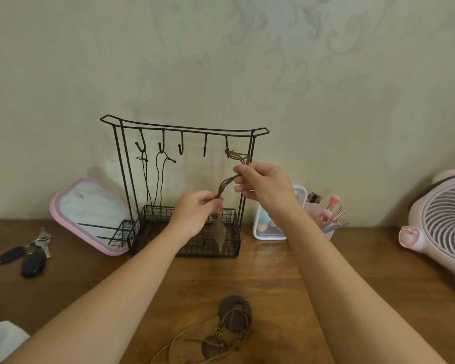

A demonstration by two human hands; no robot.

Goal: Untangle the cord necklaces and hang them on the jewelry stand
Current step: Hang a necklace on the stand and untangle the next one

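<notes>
Stand: I see a brown cord (227, 183) looped on the rightmost hook of the jewelry stand (184, 129).
Hands: left hand (195, 214) and right hand (263, 185) each pinch it.
Basket (231, 252): leaf pendant (219, 232) dangles here.
Cup (313, 207): brushes.
Table (273, 271): tangled necklaces (231, 327).

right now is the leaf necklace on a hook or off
On. The leaf necklace hangs from the rightmost hook; left hand and right hand grip its cord.

Forearms enter from 7 and 5 o'clock. My left hand (197, 212), fingers curled, pinches the cord (226, 185) low. My right hand (264, 187), at its 2 o'clock, pinches higher, seemingly thumb and forefinger.
</notes>
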